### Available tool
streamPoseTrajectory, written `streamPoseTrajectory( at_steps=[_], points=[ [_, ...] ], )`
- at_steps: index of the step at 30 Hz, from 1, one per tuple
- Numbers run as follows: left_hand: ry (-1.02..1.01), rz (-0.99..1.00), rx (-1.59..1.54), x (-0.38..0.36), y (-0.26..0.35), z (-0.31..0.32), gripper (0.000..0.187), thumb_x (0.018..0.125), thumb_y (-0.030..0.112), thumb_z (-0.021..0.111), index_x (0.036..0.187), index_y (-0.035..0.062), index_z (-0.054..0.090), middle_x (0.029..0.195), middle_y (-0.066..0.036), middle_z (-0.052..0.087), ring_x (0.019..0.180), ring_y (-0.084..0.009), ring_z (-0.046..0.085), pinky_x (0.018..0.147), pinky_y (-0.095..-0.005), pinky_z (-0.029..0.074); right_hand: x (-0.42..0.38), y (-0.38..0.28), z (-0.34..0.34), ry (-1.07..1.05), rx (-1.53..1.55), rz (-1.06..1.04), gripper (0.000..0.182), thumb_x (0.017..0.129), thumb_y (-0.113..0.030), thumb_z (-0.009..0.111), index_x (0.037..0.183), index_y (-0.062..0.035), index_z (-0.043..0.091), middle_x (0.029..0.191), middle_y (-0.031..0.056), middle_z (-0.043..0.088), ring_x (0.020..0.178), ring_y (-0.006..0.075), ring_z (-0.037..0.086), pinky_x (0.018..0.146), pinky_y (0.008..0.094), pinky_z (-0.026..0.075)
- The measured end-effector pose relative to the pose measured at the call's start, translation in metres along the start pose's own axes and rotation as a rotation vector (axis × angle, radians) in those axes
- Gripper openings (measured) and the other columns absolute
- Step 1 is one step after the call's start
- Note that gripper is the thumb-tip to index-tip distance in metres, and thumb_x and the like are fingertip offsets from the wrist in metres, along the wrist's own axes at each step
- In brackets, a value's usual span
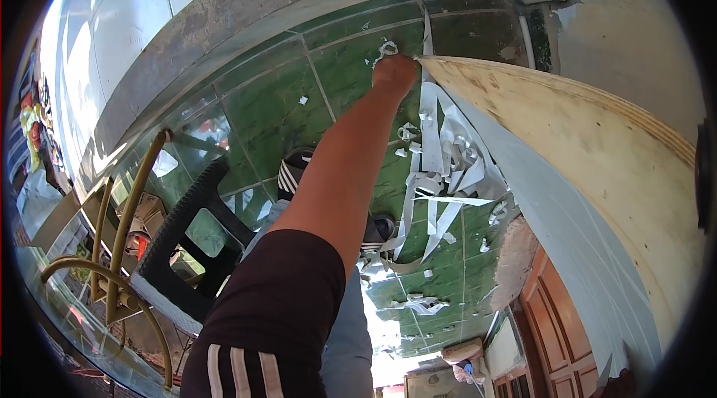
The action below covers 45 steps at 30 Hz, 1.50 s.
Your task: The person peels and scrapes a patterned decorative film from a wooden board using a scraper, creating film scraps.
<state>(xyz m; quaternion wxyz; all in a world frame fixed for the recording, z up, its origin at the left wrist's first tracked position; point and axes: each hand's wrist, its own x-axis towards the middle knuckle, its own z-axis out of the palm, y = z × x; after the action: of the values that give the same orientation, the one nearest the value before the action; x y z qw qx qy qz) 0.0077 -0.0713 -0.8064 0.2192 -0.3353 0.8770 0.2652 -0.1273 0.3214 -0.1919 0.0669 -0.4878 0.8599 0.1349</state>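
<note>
1. My left hand [393, 73] is clenched on the corner of the plywood board [590, 144], steadying it on edge.
2. Just below that grip, white laminate strips [437, 174] litter the green tiled floor [276, 107].
3. My right hand is out of view.

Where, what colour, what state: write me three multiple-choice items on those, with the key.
1. Where is the hand?
A. on the black stool
B. at the corner of the wooden board
C. on the door

2. What colour are the floor tiles?
A. green
B. red
C. blue

3. How do the white strips lie?
A. in one neat roll
B. loose and scattered on the floor
C. stacked on the stool

Key: B, the outstretched arm ends at the board's corner; A, the tiles are marbled green; B, strips and scraps lie tangled across the tiles.
</note>
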Motion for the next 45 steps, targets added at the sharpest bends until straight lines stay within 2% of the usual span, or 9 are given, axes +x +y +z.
streamPoseTrajectory(
  at_steps=[8,13,15,18,21,25,35,39,45],
  points=[
    [-0.105,-0.078,0.06,-0.017,-0.008,0.006,0.022,0.093,0.014,0.065,0.108,0.0116,0.08,0.119,-0.011,0.077,0.105,-0.0303,0.076,0.082,-0.0424,0.063,-0.006,-0.002,0.0,0.009,0.013,-0.009,0.022,0.093,-0.013,0.053,0.078,0.0027,0.051,0.083,0.0181,0.05,0.101,0.0399,0.053,0.092,0.0545,0.042],
    [-0.59,-0.354,0.222,-0.053,-0.054,0.039,0.024,0.094,0.024,0.069,0.115,0.0192,0.08,0.121,-0.004,0.077,0.111,-0.0253,0.074,0.081,-0.0406,0.062,-0.013,0.001,-0.003,0.019,0.016,-0.028,0.022,0.093,-0.013,0.053,0.078,0.0025,0.05,0.083,0.0179,0.05,0.102,0.04,0.053,0.092,0.0547,0.042],
    [-0.361,-0.244,0.169,-0.108,-0.086,0.092,0.024,0.088,0.017,0.076,0.111,0.0172,0.081,0.117,-0.005,0.077,0.109,-0.0267,0.075,0.081,-0.0428,0.06,-0.017,-0.002,-0.003,0.026,0.02,-0.026,0.022,0.093,-0.013,0.053,0.078,0.0024,0.05,0.083,0.0179,0.05,0.102,0.04,0.053,0.093,0.0548,0.042],
    [-0.647,0.007,0.357,-0.211,-0.082,0.081,0.026,0.091,0.028,0.073,0.112,0.0143,0.08,0.119,-0.011,0.075,0.114,-0.0304,0.071,0.091,-0.0463,0.054,-0.023,0.002,-0.006,0.029,0.047,-0.036,0.022,0.093,-0.013,0.052,0.078,0.0023,0.05,0.083,0.0178,0.049,0.102,0.0401,0.052,0.093,0.0549,0.042],
    [-0.52,-0.139,0.169,-0.292,-0.057,0.07,0.046,0.104,0.042,0.053,0.121,0.0054,0.076,0.142,-0.019,0.057,0.135,-0.0336,0.051,0.108,-0.0519,0.039,-0.027,-0.003,-0.006,0.028,0.094,-0.035,0.022,0.093,-0.013,0.052,0.077,0.0021,0.05,0.083,0.0177,0.049,0.103,0.0401,0.052,0.093,0.055,0.042],
    [-0.289,-0.087,0.049,-0.358,-0.037,0.053,0.046,0.105,0.037,0.047,0.11,0.0016,0.076,0.132,-0.018,0.059,0.128,-0.0328,0.051,0.105,-0.0521,0.042,-0.023,-0.028,-0.008,0.038,0.174,-0.086,0.022,0.091,-0.012,0.053,0.074,0.0006,0.047,0.081,0.0169,0.048,0.108,0.0406,0.051,0.097,0.0545,0.041],
    [-0.057,0.143,-0.137,-0.38,0.058,-0.058,0.024,0.092,0.025,0.067,0.1,0.0044,0.077,0.093,-0.017,0.07,0.102,-0.0355,0.068,0.087,-0.0478,0.053,-0.032,-0.069,-0.036,0.137,0.665,0.2,0.008,0.071,-0.004,0.061,0.077,-0.0028,0.058,0.079,0.0148,0.058,0.106,0.0368,0.059,0.092,0.0475,0.048],
    [-0.325,0.166,0.078,-0.4,0.12,-0.18,0.028,0.094,0.031,0.062,0.104,0.0104,0.078,0.097,-0.015,0.073,0.103,-0.0374,0.069,0.085,-0.0518,0.052,-0.035,-0.08,-0.046,0.185,0.584,0.108,0.014,0.071,-0.007,0.065,0.083,-0.0015,0.068,0.085,0.0149,0.064,0.106,0.0354,0.059,0.096,0.0488,0.047],
    [-0.17,0.531,0.421,-0.43,0.176,-0.293,0.026,0.091,0.031,0.062,0.097,0.015,0.082,0.104,-0.012,0.075,0.112,-0.0355,0.066,0.091,-0.0531,0.049,-0.096,-0.112,-0.043,0.198,0.514,0.162,0.014,0.07,-0.016,0.066,0.073,-0.0032,0.069,0.083,0.0168,0.063,0.095,0.0362,0.06,0.09,0.052,0.043]
  ],
)
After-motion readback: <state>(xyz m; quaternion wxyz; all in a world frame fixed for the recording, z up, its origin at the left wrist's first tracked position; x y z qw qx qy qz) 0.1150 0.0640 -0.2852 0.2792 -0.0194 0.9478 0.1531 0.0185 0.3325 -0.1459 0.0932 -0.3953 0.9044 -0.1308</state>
